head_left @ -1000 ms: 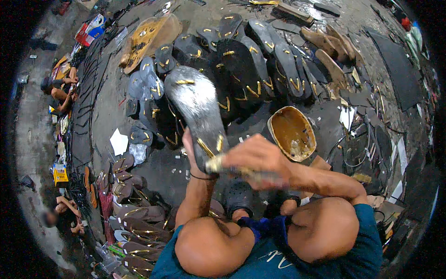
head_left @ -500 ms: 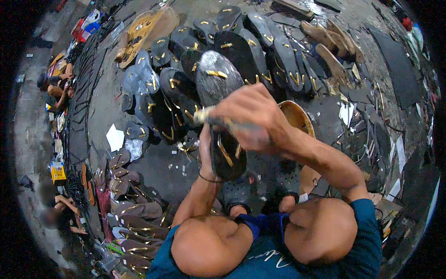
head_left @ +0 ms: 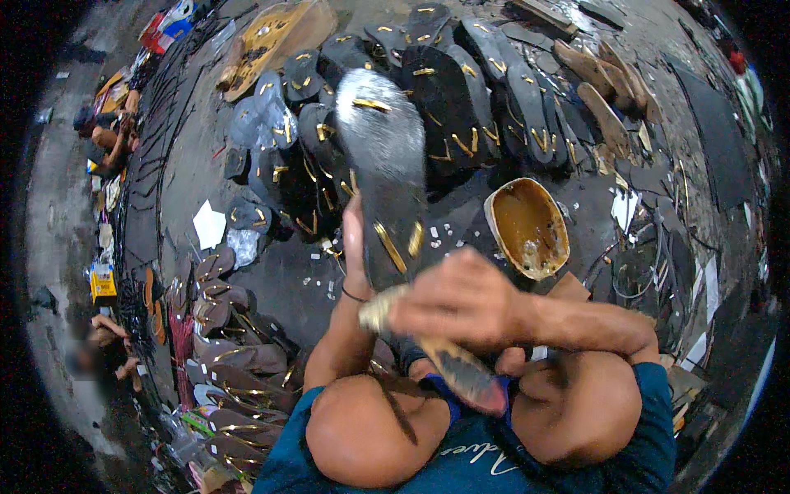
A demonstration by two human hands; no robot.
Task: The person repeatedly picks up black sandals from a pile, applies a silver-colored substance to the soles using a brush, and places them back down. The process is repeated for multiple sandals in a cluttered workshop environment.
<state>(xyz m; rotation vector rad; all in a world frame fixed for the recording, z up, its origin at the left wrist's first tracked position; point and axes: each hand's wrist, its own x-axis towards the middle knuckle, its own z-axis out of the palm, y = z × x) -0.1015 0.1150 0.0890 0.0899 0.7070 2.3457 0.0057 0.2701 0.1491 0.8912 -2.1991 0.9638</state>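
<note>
Now the brush point(head_left: 376, 313) has dropped to the heel end of the sole point(head_left: 383, 156); half a second ago it crossed the middle. Judging by this, strokes run the sole's length, and the heel end is the part being worked. The front half shines; the rear looks duller. Blur hides whether brush and sole touch.

The right hand point(head_left: 469, 300) has its grip closed around the brush, the handle slanting out below. The left hand point(head_left: 354, 239) grips the sole from its left edge and holds it raised over the floor point(head_left: 457, 206), most fingers hidden behind.

Partly covered by the right arm before, the basin point(head_left: 491, 216) is fully in view to the right of the sole. Amber-brown stuff point(head_left: 527, 210) coats its inside, with paler lumps toward the near end; its depth cannot be told. Far left stands a yellow box point(head_left: 103, 282), contents unseen. More black soles point(head_left: 444, 107) lie beyond.
</note>
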